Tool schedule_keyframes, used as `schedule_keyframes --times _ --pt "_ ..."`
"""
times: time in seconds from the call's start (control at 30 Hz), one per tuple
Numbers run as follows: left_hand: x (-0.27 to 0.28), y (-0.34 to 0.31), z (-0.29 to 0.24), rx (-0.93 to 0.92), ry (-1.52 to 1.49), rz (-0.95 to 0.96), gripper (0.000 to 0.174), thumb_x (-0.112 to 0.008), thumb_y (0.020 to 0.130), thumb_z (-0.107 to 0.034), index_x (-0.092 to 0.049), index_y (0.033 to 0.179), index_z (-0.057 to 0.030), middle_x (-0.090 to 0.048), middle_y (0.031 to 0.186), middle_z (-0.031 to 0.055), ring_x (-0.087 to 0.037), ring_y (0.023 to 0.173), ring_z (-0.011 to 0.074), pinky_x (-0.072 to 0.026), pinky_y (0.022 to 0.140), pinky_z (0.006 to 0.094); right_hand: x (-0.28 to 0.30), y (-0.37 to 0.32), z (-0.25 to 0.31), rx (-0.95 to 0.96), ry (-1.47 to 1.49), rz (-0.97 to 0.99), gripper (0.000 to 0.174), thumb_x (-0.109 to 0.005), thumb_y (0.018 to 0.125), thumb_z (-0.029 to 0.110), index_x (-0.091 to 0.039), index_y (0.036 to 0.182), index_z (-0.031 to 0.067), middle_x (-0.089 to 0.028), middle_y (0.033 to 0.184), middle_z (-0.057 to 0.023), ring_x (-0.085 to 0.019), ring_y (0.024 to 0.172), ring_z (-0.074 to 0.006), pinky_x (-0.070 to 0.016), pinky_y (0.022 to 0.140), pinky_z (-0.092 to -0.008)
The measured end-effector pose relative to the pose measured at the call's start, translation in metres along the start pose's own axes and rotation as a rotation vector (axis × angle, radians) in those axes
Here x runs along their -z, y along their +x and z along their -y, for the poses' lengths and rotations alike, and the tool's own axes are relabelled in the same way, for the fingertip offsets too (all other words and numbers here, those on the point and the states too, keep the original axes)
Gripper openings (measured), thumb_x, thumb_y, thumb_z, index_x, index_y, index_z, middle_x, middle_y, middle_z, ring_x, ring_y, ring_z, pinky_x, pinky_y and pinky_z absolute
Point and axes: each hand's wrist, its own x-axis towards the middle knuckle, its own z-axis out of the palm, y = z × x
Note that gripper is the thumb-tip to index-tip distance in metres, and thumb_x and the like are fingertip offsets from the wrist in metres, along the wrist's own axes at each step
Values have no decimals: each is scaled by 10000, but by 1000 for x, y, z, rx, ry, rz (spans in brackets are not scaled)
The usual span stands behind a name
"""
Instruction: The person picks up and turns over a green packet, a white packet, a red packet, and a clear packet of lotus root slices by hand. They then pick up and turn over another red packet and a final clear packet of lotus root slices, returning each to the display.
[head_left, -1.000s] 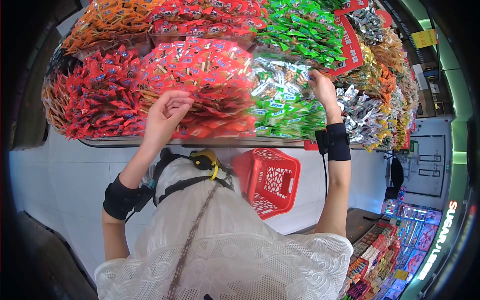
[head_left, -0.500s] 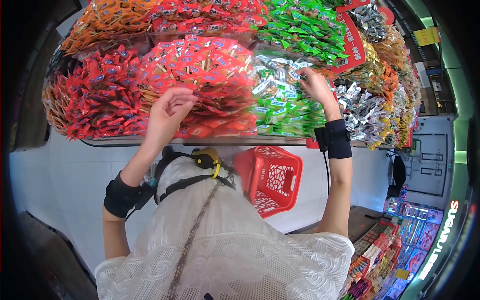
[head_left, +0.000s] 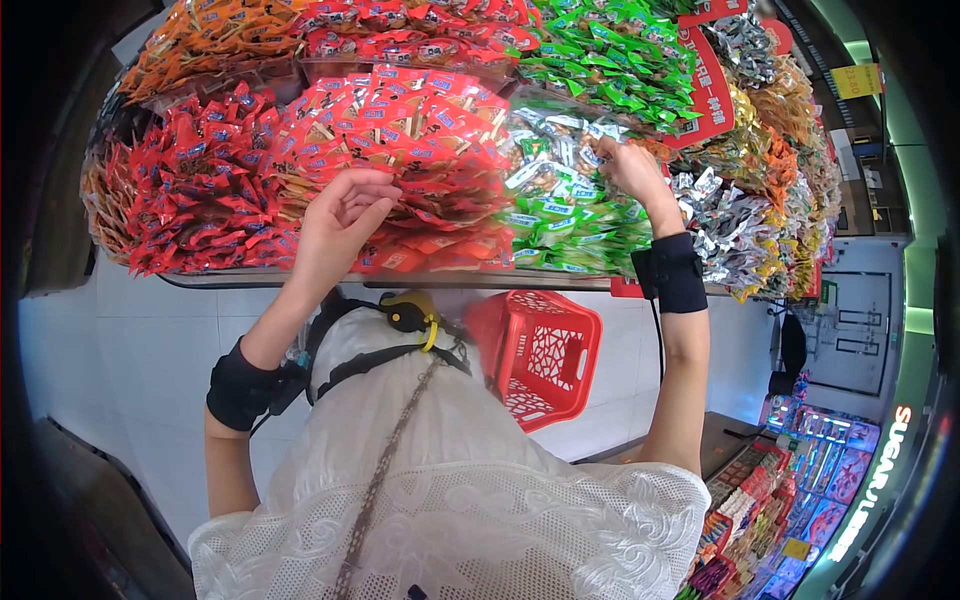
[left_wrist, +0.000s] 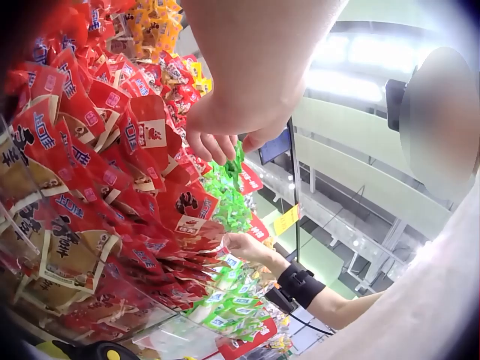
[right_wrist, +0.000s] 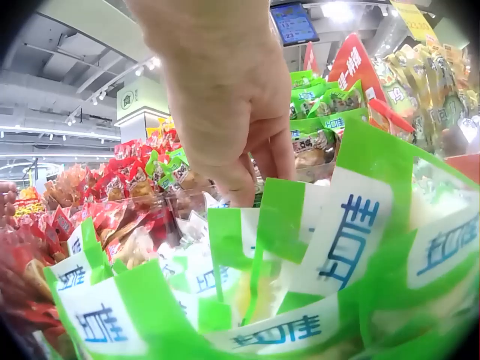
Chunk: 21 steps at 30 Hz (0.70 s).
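Over the red snack packets [head_left: 400,125], my left hand [head_left: 347,215] hovers with loosely bent fingers and nothing between them. The left wrist view shows that hand [left_wrist: 244,124] beside a dense pile of red packets [left_wrist: 135,157]. My right hand [head_left: 637,175] is at the green-and-white snack packets [head_left: 560,215], fingers bent down among them. From the right wrist, the hand [right_wrist: 225,120] points downward behind tall green-and-white packets [right_wrist: 352,225]. Its fingertips are hidden there, and I cannot tell whether they pinch a packet.
A red shopping basket [head_left: 550,360] stands on the floor below the display edge. Silver and gold packets [head_left: 730,230] fill the bins to the right, orange ones [head_left: 210,50] the back left. A red sign [head_left: 705,90] rises behind the green packets. Clear dividers separate the bins.
My right hand has moved left over the green-and-white packets, its fingers now more bent. The left hand has drifted slightly right over the red packets.
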Motion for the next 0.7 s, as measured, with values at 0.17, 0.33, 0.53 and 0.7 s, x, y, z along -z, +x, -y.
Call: schedule_keyframes --times 0.17,0.33,0.53,0.7 --pt "-1 1 2 -8 -14 -2 220 -529 832 32 -492 1048 19 -585 969 86 -566 911 114 -450 802 217 -11 4 0 99 280 -15 170 -589 725 29 -534 886 40 -623 749 -139 -604 712 -303 -450 624 -385" --pt "-5 5 0 -18 13 17 218 -525 832 32 -496 1048 16 -583 965 85 -565 909 117 -456 793 220 -23 11 -16 -88 495 13 150 -600 740 28 -523 869 30 -609 711 -109 -597 646 -189 -449 585 -331" --pt "-8 5 4 9 32 10 221 -530 833 15 -497 1052 17 -586 959 85 -567 908 118 -460 785 219 -45 15 -14 -49 501 -14 139 -598 731 32 -526 848 44 -612 745 -120 -602 691 -255 -453 614 -355" --pt "-9 4 1 10 67 8 219 -536 835 -5 -499 1050 18 -589 955 85 -569 910 118 -459 779 219 -36 20 7 15 260 8 156 -601 697 15 -530 830 59 -617 769 -127 -590 749 -319 -448 642 -374"
